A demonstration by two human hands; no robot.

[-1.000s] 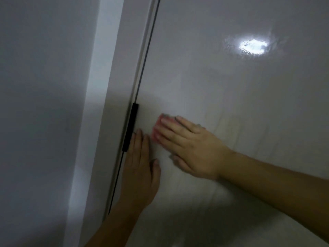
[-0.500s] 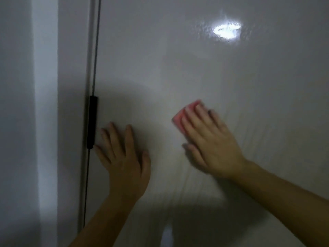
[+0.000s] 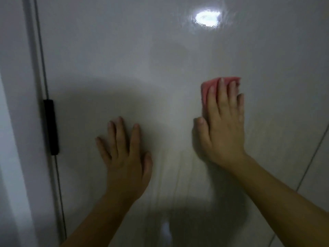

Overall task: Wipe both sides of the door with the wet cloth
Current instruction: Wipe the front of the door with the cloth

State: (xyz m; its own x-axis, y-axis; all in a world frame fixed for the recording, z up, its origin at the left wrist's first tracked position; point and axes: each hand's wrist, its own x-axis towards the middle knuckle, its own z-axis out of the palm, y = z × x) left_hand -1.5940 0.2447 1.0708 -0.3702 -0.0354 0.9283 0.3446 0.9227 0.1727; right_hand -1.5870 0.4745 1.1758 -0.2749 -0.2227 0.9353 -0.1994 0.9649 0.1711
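A glossy white door point(image 3: 142, 59) fills most of the view, with wet streaks on its lower half. My right hand point(image 3: 222, 125) lies flat on the door, pressing a folded pink cloth point(image 3: 207, 88) against it; the cloth shows above and left of my fingertips, the rest is hidden under the hand. My left hand point(image 3: 126, 155) rests flat on the door with fingers spread, holding nothing, to the left of and lower than the right hand.
A black hinge point(image 3: 51, 127) sits on the door's left edge beside the white frame point(image 3: 19, 104). A lamp's bright reflection point(image 3: 207, 17) glares near the top. A thin dark line point(image 3: 311, 161) runs diagonally at the far right.
My right hand has slid the cloth rightward and upward across the door, away from the hinge. My left hand stays flat on the door, now farther from the hinge in view.
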